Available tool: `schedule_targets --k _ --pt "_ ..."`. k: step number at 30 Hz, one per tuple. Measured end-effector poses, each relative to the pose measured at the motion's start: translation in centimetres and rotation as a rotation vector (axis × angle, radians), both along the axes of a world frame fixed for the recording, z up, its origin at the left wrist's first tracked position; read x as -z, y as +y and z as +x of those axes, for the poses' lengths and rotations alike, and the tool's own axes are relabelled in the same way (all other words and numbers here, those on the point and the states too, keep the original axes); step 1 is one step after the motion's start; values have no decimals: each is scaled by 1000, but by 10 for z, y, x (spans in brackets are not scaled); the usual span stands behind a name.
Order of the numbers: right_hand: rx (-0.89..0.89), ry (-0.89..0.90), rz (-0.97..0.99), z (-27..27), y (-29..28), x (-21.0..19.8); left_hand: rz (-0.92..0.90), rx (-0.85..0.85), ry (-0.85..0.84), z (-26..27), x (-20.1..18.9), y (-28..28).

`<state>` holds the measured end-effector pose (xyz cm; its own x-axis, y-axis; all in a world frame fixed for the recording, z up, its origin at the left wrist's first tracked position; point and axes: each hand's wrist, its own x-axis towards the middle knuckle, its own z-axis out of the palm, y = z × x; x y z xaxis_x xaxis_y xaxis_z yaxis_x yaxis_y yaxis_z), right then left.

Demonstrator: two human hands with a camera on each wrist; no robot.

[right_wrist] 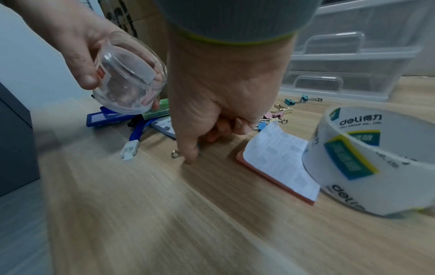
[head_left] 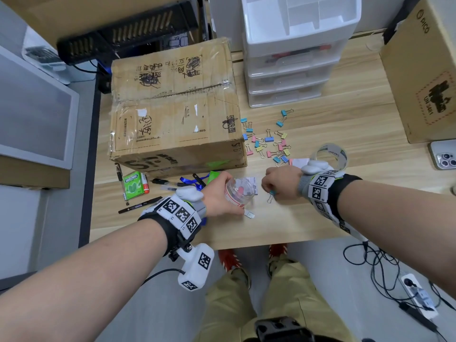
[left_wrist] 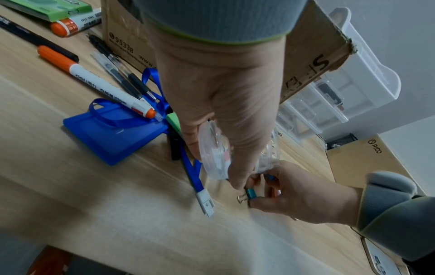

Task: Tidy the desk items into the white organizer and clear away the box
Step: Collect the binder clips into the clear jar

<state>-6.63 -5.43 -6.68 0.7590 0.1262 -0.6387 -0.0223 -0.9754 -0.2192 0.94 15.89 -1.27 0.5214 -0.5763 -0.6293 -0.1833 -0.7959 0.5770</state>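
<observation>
My left hand grips a clear plastic jar, tilted just above the desk with its mouth toward my right hand. A pink item shows inside the jar. My right hand reaches down and pinches a blue binder clip lying on the wood; in the right wrist view only the clip's wire handle peeks out. Several coloured binder clips are scattered behind my hands. The taped cardboard box stands at the left, the white drawer organizer at the back.
A tape roll and a pad of notes sit right of my right hand. Pens, a green gum pack, markers and a blue badge holder with lanyard lie left. A phone and another cardboard box are far right.
</observation>
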Motion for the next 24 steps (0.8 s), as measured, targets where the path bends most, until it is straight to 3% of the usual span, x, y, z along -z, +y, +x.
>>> schedule_targets --k 3,7,9,14,18,24 --pt "175 -35 112 -1 -6 0 -1 3 -9 0 -1 -2" --pt "546 -55 446 6 -9 -21 3 6 -5 0 -1 -5" --pt "637 -74 553 11 -11 -39 3 -2 0 0 -2 -9" --pt "523 -129 602 22 -7 -72 27 22 30 -3 0 -18" --pt "374 -74 565 22 9 -80 -16 12 35 -5 4 -25" --pt "515 100 774 20 9 -77 -63 -51 44 -4 12 -28"
